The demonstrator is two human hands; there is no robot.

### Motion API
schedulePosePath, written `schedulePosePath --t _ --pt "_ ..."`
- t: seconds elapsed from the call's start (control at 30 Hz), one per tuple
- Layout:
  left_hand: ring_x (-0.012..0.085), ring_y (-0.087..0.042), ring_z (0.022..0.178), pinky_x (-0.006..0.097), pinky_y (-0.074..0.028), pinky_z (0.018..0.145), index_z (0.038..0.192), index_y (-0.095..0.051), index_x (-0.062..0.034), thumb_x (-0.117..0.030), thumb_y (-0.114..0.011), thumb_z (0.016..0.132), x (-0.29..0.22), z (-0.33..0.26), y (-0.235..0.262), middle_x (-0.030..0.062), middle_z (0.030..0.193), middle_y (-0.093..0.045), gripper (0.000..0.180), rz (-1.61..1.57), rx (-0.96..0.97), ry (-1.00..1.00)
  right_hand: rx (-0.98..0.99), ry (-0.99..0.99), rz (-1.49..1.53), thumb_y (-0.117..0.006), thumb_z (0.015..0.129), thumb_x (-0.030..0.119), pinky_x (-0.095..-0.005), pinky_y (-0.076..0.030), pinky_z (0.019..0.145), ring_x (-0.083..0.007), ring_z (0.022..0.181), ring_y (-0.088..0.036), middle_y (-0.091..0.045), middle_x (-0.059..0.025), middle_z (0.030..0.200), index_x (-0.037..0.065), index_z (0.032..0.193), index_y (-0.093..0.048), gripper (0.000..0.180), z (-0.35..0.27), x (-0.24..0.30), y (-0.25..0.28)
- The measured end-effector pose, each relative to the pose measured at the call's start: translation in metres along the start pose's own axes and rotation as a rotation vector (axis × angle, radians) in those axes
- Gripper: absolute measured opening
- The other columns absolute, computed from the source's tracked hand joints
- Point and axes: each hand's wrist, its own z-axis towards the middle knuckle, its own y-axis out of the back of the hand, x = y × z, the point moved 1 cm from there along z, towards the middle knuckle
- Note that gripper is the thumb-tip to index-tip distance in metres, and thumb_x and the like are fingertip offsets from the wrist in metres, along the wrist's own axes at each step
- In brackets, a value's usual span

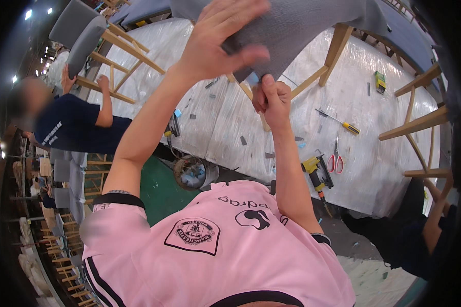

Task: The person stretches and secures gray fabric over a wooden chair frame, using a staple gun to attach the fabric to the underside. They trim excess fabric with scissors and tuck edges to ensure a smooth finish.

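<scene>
Working from the far left, a co-worker in a dark shirt [69,125] leans with both hands on the wooden frame of an upturned grey chair [79,30] that lies on the plastic-covered table [394,169]. Nearer, beside the green floor, a round coil of wire [192,173] sits below the table edge.

At the centre, the person in the pink shirt [215,250] has both arms raised. The left hand [217,43] is spread flat, fingers splayed, pressing on the grey fabric [302,25] of a chair seat at the far top of the view. The fabric's long axis runs left to right across the top, and its loose lower corner points down and toward the person. The right hand [270,97] is clenched in a fist just below that corner, pinching the fabric's edge (whether it also holds a tool cannot be told). Light wooden chair legs [338,46] slant down from beneath the fabric toward the table.

To the right, on the table, lie a yellow-handled screwdriver [339,122], red-handled scissors [336,159] and, near the table edge, a yellow staple gun [316,174]. Farther back sits a small green-and-yellow box [380,81]. At the far right stands another bare wooden chair frame [420,125].
</scene>
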Motion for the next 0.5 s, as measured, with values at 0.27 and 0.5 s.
schedulePosePath --t 0.27,0.5 --pt "0.0362 -0.046 0.143 0.048 -0.035 0.118 0.142 -0.059 -0.0049 -0.042 -0.084 0.082 0.006 0.074 0.061 0.0233 0.154 -0.049 0.075 -0.477 0.802 0.427 -0.007 0.008 -0.034 -0.051 0.110 0.040 -0.0275 -0.031 0.039 -0.0106 0.041 -0.038 -0.041 -0.0003 0.049 0.008 0.058 -0.044 0.061 0.000 -0.001 0.001" --pt "0.0521 -0.018 0.152 0.056 -0.024 0.123 0.165 -0.015 -0.0110 -0.063 -0.076 0.074 0.018 0.102 0.011 0.0361 0.165 -0.012 0.121 -0.084 1.121 -0.004 -0.061 -0.034 -0.032 -0.053 0.108 0.047 -0.0261 -0.029 0.040 -0.0069 0.041 -0.038 -0.041 0.0025 0.046 0.011 0.050 -0.043 0.069 0.002 0.005 0.002"
